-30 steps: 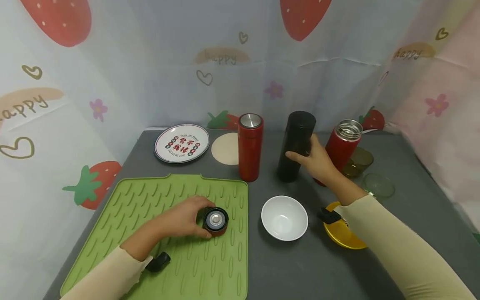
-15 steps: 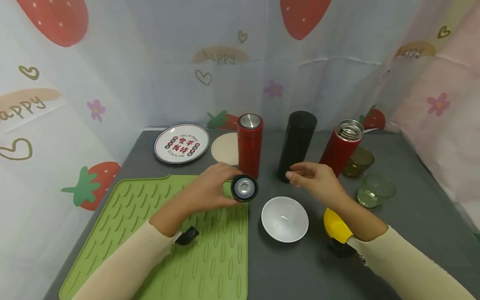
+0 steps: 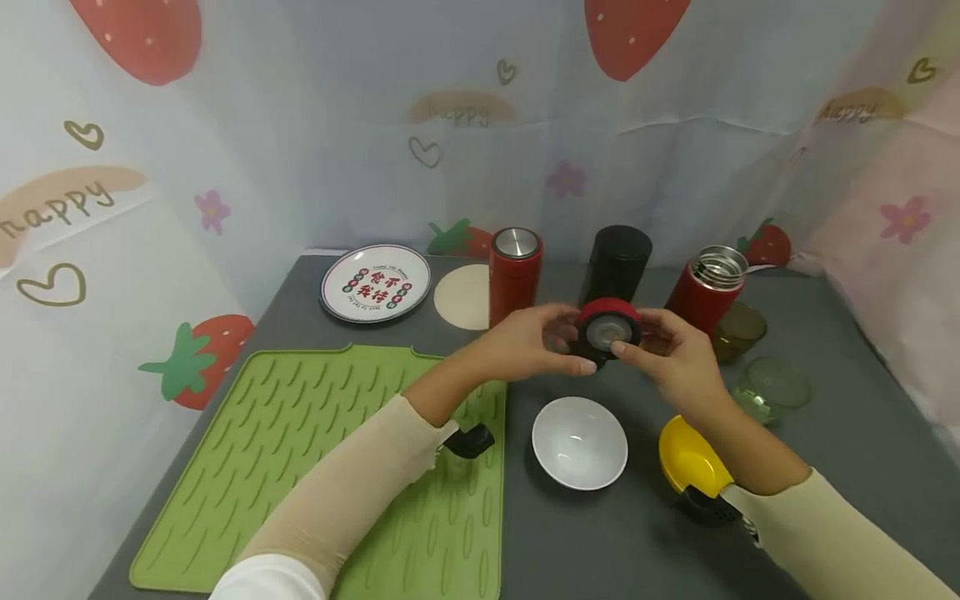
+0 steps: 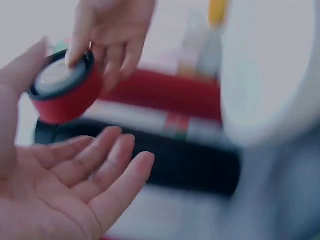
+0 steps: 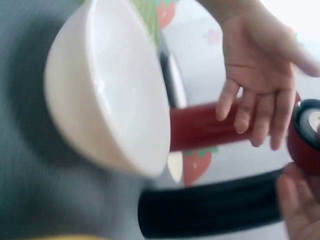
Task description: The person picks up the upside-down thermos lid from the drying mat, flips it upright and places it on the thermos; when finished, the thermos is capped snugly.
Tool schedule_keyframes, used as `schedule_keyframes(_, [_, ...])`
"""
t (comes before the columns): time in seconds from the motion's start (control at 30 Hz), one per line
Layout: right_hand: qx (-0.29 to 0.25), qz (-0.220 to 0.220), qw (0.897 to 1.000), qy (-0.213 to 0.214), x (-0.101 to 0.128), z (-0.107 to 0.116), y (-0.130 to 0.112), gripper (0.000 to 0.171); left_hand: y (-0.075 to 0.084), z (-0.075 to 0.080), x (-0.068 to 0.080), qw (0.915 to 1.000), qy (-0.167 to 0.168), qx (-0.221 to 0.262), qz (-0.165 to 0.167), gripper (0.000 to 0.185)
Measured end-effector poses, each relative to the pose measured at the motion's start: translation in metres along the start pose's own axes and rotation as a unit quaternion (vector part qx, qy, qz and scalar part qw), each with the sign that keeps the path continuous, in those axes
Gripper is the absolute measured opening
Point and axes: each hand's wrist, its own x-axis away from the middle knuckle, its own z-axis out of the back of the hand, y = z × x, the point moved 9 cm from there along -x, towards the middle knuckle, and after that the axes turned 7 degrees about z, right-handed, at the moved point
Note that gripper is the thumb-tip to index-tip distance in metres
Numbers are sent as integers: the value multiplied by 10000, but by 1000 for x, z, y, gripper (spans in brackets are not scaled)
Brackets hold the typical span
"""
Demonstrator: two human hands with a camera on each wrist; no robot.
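A red bottle lid (image 3: 609,330) with a black rim hangs in the air before the black bottle (image 3: 619,257), its grey inner side facing the head camera. My right hand (image 3: 684,357) pinches it, thumb over the inner face and fingers round the outside. At its left side is my left hand (image 3: 521,343); the left wrist view shows those fingers (image 4: 117,185) straight and apart from the lid. Just right of the hands stands a red bottle (image 3: 701,298) with an uncovered steel mouth. A second red bottle (image 3: 515,279), steel-topped, stands behind my left hand.
Below the hands sit a white bowl (image 3: 580,443) and a yellow bowl (image 3: 686,454). A brown glass (image 3: 742,332) and a green glass (image 3: 772,390) stand at right. On the left lie a ribbed green mat (image 3: 315,467), a printed plate (image 3: 375,283) and a cream disc (image 3: 462,297).
My left hand brought the lid up from the green mat to the right and let it go. My right hand left the black bottle and took hold of the lid.
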Motion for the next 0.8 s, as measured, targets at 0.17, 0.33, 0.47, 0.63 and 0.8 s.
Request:
schedule_keyframes(0.17, [993,1849,9737,887,11,25,-29,45,10,-27,-21,9749,-423,2157,349,46])
schedule_keyframes(0.33, [1131,3289,9225,1673,29,60,-56,37,49,-38,-43,9830,-88,1816,-243,59])
schedule_keyframes(0.47, [1630,3610,8888,2306,30,92,-55,31,76,-44,-64,9863,343,1558,-421,67])
schedule_keyframes(0.63, [1315,1587,9622,1782,-6,117,5,72,97,-38,-87,9759,1696,1219,-627,73])
schedule_keyframes(0.8, [508,-389,9954,708,-26,100,62,75,99,-36,-104,9591,2629,784,-699,76])
